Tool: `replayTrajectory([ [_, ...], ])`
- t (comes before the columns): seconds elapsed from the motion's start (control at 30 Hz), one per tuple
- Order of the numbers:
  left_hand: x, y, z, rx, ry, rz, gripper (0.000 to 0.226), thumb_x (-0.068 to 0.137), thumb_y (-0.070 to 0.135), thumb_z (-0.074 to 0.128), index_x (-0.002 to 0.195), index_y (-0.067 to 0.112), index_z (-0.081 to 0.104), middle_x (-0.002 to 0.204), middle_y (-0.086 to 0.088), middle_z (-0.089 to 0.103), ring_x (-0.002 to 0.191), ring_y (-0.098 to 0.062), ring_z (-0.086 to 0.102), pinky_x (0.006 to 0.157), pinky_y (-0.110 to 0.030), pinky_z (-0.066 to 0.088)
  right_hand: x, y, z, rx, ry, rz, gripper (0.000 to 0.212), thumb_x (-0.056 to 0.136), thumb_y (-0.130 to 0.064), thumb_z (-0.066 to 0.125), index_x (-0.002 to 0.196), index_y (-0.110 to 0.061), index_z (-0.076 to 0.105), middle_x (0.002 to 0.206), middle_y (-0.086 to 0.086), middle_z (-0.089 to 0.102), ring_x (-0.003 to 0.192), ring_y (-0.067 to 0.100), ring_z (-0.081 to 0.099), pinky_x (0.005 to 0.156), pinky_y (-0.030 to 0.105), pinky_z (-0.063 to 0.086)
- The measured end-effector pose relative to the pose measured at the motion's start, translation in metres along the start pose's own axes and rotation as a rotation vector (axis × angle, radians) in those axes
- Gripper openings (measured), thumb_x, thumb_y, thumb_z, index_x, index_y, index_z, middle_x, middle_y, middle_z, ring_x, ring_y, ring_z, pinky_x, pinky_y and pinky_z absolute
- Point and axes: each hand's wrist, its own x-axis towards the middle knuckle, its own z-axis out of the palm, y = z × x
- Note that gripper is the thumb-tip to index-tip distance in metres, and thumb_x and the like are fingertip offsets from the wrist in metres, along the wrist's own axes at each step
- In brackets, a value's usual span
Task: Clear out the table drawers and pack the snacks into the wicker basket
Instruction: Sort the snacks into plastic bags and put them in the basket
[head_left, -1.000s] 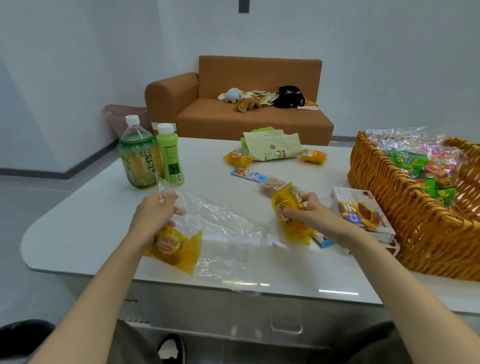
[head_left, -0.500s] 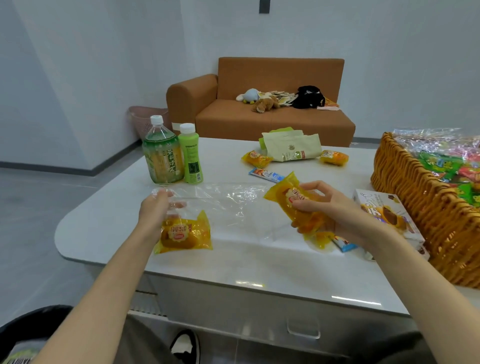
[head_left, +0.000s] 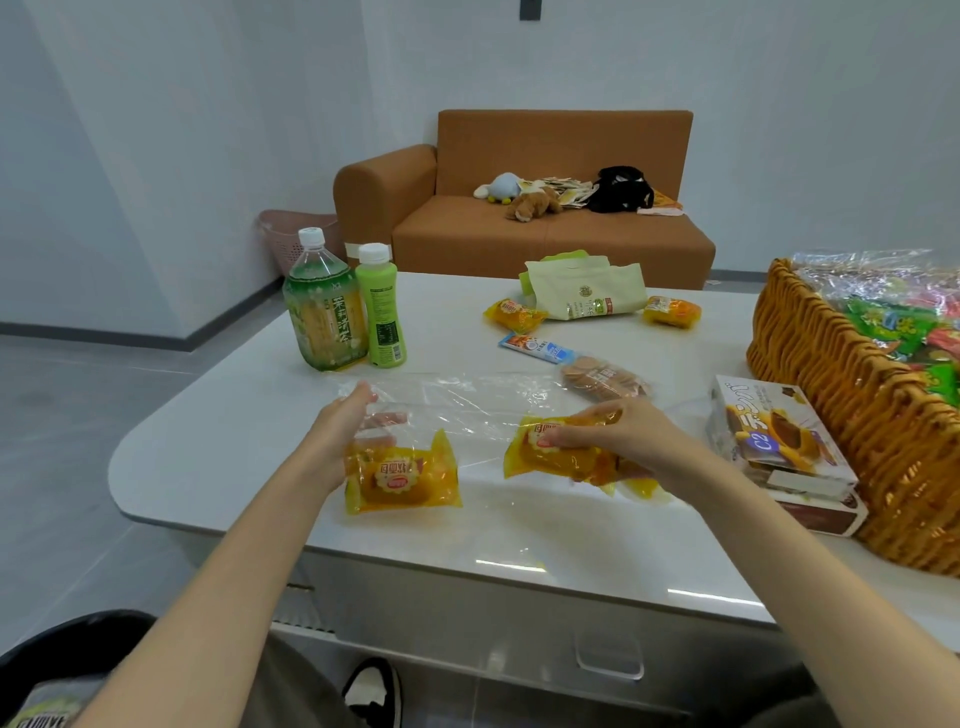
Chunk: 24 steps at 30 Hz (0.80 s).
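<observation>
You set down the yellow packet (head_left: 556, 454), right hand (head_left: 621, 441) still gripping; left hand (head_left: 337, 431) pinched the clear bag (head_left: 467, 397); basket (head_left: 831, 384) awaited.

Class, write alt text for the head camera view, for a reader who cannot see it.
A person's right hand grips a yellow packet beside a clear bag that the left hand holds, over a white table. A second packet lies by the left hand; two bottles stand behind, a snack-filled basket at right.

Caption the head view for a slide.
Right hand grips a yellow snack packet; left hand pinches a clear plastic bag; wicker basket nearby.
</observation>
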Motion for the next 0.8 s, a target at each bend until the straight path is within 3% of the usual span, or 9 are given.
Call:
replayTrajectory([
  [0.1,0.004,0.000,0.000,-0.003,-0.032,0.000,0.043,0.101,0.047,0.033,0.126,0.016,0.048,0.104,-0.007,0.069,0.079,-0.021,0.061,0.073,-0.035,0.046,0.002,-0.001,-0.007,0.184,-0.077,0.049,0.040,0.062,-0.030,0.082,0.098,-0.015,0.072,0.083,0.005,0.074,0.069,0.016,0.068,0.058,0.022,0.057],
  [0.27,0.010,-0.003,0.000,0.046,-0.100,0.019,0.054,0.099,0.055,0.031,0.135,0.017,0.045,0.097,-0.002,0.072,0.088,-0.023,0.066,0.091,-0.042,0.044,0.003,-0.003,-0.016,0.497,-0.218,0.125,0.036,0.068,-0.018,0.071,0.104,-0.012,0.064,0.087,0.007,0.074,0.079,0.018,0.068,0.059,0.020,0.055],
  [0.37,0.008,-0.004,0.006,0.077,-0.194,0.026,0.056,0.097,0.060,0.029,0.135,0.022,0.042,0.099,0.000,0.072,0.090,-0.024,0.066,0.089,-0.043,0.043,0.004,-0.002,-0.014,0.635,-0.244,0.174,0.031,0.074,-0.015,0.069,0.104,-0.008,0.062,0.090,0.012,0.070,0.076,0.021,0.067,0.057,0.022,0.054],
  [0.53,0.013,-0.007,0.011,0.072,-0.150,0.115,0.055,0.098,0.056,0.030,0.136,0.020,0.046,0.099,0.000,0.073,0.079,-0.025,0.066,0.100,-0.048,0.045,0.011,0.006,-0.007,0.178,-0.131,0.134,0.014,0.084,-0.015,0.069,0.094,-0.005,0.066,0.081,0.008,0.066,0.062,0.011,0.061,0.052,0.017,0.050],
  [0.6,0.013,-0.007,0.012,0.087,-0.168,0.137,0.054,0.098,0.057,0.029,0.135,0.022,0.046,0.099,0.001,0.072,0.080,-0.026,0.066,0.092,-0.043,0.049,0.015,0.010,-0.007,0.173,-0.130,0.075,0.025,0.081,-0.018,0.071,0.101,-0.004,0.068,0.087,0.007,0.072,0.070,0.012,0.066,0.064,0.019,0.054],
  [0.67,0.011,-0.007,0.015,0.118,-0.211,0.146,0.053,0.097,0.059,0.028,0.134,0.026,0.045,0.098,0.003,0.073,0.082,-0.026,0.067,0.085,-0.039,0.050,0.016,0.011,-0.007,0.359,-0.198,0.051,0.032,0.080,-0.016,0.067,0.110,-0.002,0.066,0.099,0.009,0.073,0.083,0.016,0.070,0.075,0.022,0.058],
  [0.73,0.007,-0.008,0.021,0.169,-0.269,0.137,0.051,0.094,0.063,0.027,0.132,0.032,0.043,0.096,0.006,0.074,0.083,-0.024,0.068,0.087,-0.039,0.049,0.015,0.008,-0.006,0.570,-0.291,0.055,0.025,0.088,-0.009,0.057,0.111,0.000,0.063,0.102,0.011,0.073,0.086,0.017,0.071,0.072,0.022,0.058],
  [0.8,0.002,-0.010,0.027,0.218,-0.305,0.123,0.050,0.093,0.066,0.026,0.130,0.036,0.043,0.096,0.007,0.074,0.083,-0.021,0.069,0.076,-0.034,0.050,0.013,0.006,-0.002,0.655,-0.385,0.070,0.028,0.091,-0.005,0.051,0.116,0.003,0.060,0.108,0.014,0.070,0.092,0.018,0.071,0.075,0.023,0.057],
])
